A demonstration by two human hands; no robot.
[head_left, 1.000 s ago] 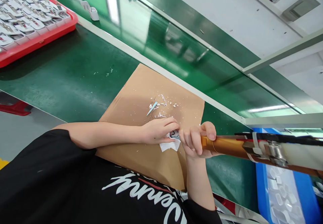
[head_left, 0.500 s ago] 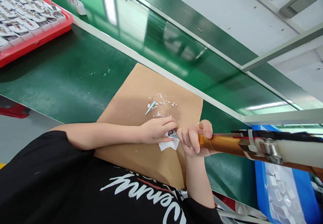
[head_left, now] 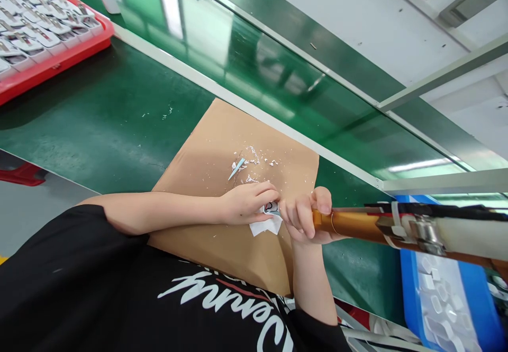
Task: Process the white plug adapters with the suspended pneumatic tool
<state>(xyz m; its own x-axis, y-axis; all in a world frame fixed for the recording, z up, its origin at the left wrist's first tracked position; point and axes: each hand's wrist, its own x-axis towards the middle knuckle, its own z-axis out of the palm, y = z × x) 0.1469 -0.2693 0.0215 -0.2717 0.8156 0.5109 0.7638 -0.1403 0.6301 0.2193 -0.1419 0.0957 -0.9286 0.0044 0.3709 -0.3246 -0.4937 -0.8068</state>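
Note:
My left hand (head_left: pixel 251 204) comes in from the left, fingers closed around a small white part with a black outline (head_left: pixel 270 207). Most of that part is covered by the fingers. White paper or cloth (head_left: pixel 266 226) sticks out below it. Wrapped around the front end of an orange cylindrical hand tool (head_left: pixel 349 222) is my right hand (head_left: pixel 304 217). The tool's tip meets the white part between both hands, but the exact contact is hidden. Beneath them lies a brown cardboard sheet (head_left: pixel 222 135), where a pale blue pointed blade-like piece (head_left: pixel 236 169) rests among white shavings (head_left: pixel 252 157).
A red tray (head_left: pixel 91 37) of white parts with metal pieces stands upper left. A white part (head_left: pixel 107 0) sits on the green conveyor belt (head_left: pixel 206 24) behind a pale rail (head_left: pixel 246 114). At lower right is a blue bin (head_left: pixel 413 288) with white plastic pieces.
The white part on the conveyor belt has moved toward the upper left. Both hands and the orange tool stay almost in place.

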